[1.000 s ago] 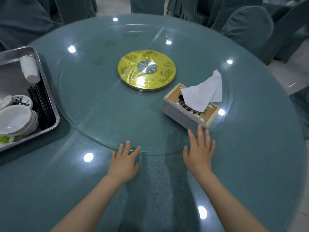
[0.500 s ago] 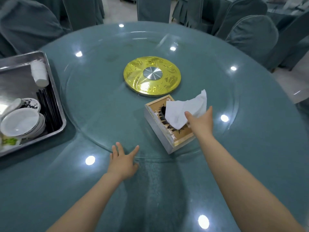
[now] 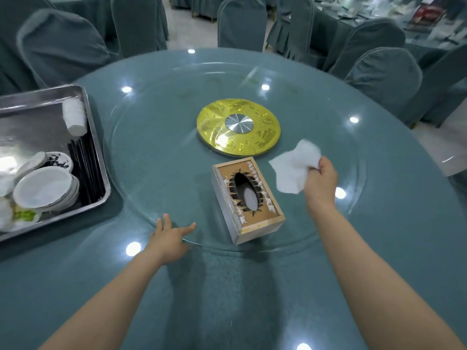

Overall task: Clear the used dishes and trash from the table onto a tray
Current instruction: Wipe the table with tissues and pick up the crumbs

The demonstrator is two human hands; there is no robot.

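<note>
Lower centre, the left hand lies flat, fingers released, on the glass turntable's rim, likely steadying it. Beyond, the tissue box sits mid-frame. The right hand pinches a white tissue, perhaps for wiping the bench. At left edge, the tray of dishes is cut off.

Right hand gripping white tissue, tissue box beside, left hand flat on table
</note>
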